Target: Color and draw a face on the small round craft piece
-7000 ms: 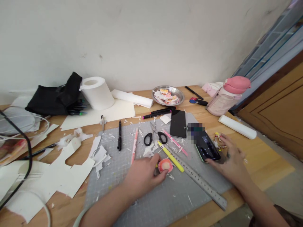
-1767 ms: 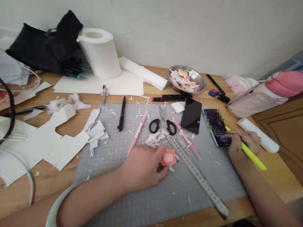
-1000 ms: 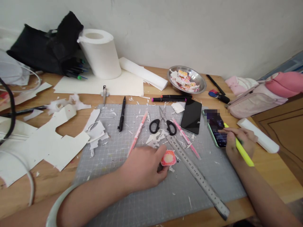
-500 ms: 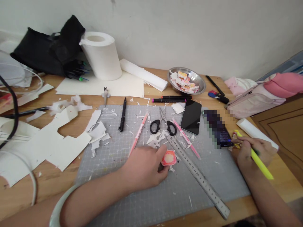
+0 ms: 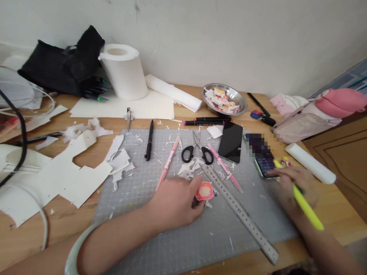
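My left hand (image 5: 174, 204) rests on the grey cutting mat (image 5: 183, 236), its fingers closed on a small pink and cream paper cut-out (image 5: 204, 191). My right hand (image 5: 295, 187) is blurred by motion at the mat's right edge. It grips a yellow highlighter (image 5: 304, 204) and a fingertip touches the lower end of a lit phone (image 5: 263, 160). A steel ruler (image 5: 241, 217) lies slantwise between the two hands.
Scissors (image 5: 197, 152), a pink pen (image 5: 168, 162), a black pen (image 5: 148, 139) and a dark phone (image 5: 231, 142) lie on the mat. Behind stand a paper roll (image 5: 124, 70), a steel bowl (image 5: 241, 107) of cut-outs, a black pouch (image 5: 60, 67) and a pink bottle (image 5: 321, 112). Paper scraps (image 5: 71, 175) cover the left.
My right hand picked up the yellow highlighter and has kept tapping the phone, shifting slightly down and left in the last half second. My left hand has stayed on the cut-out.
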A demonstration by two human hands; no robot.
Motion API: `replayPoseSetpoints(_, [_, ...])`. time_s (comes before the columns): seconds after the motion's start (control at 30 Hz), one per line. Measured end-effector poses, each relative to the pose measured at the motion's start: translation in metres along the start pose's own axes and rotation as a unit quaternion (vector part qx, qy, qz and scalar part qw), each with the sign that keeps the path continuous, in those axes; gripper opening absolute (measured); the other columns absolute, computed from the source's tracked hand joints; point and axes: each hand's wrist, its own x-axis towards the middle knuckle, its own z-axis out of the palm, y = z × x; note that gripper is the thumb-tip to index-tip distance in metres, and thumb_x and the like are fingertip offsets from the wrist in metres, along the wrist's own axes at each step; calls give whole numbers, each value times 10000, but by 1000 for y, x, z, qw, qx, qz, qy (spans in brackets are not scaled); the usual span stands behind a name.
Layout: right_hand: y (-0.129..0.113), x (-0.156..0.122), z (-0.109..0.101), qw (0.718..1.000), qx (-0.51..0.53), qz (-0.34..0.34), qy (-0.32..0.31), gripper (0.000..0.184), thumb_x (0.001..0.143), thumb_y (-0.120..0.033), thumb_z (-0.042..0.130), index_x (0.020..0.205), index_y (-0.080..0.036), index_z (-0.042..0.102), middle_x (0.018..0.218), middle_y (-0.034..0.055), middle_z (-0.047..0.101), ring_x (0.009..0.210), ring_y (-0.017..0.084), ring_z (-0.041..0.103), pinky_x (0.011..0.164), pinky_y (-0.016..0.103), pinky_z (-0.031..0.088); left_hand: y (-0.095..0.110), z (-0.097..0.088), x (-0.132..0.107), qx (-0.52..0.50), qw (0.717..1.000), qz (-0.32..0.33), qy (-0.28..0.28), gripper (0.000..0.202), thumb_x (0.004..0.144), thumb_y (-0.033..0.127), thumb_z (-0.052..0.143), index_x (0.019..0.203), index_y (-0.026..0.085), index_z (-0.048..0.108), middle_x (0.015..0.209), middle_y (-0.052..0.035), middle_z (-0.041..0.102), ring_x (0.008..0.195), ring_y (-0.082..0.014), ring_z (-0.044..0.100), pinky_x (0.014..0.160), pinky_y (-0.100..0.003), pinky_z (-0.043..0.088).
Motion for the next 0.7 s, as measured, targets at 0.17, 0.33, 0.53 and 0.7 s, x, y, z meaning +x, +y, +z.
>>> replayPoseSetpoints(0.17, [-92, 28, 12, 933, 277, -133, -188, 178, 845, -194, 409, 864, -212, 585, 579, -15, 604, 476, 90, 532, 477, 198, 436, -1, 0, 0, -16, 1000, 6, 4, 173, 807, 382, 448, 846, 215, 465, 659, -15, 650, 612, -231, 639, 502, -290, 433])
replayPoseSetpoints(0.33, [-121, 30, 40, 921, 337, 38, -193, 112, 793, -149, 455, 708, -218, 483, 495, -59, 520, 405, 65, 456, 406, 173, 370, -1, -1, 1, -27, 1000, 4, -5, 164, 808, 369, 460, 861, 214, 464, 670, -16, 652, 620, -219, 641, 512, -273, 434])
replayPoseSetpoints(0.53, [-106, 19, 54, 894, 348, 162, -233, 250, 762, -255, 536, 600, -221, 349, 502, -52, 465, 437, 70, 424, 429, 190, 372, -2, -3, 3, -30, 999, 9, -18, 166, 813, 366, 457, 877, 213, 462, 680, -26, 660, 623, -234, 647, 517, -291, 451])
replayPoseSetpoints(0.7, [-107, 21, 55, 896, 318, 97, -293, 249, 735, -215, 534, 560, -209, 357, 473, -64, 438, 418, 55, 400, 416, 168, 327, -3, -3, 4, -31, 999, 15, -19, 136, 802, 339, 455, 866, 219, 463, 681, -19, 664, 606, -235, 644, 489, -293, 439])
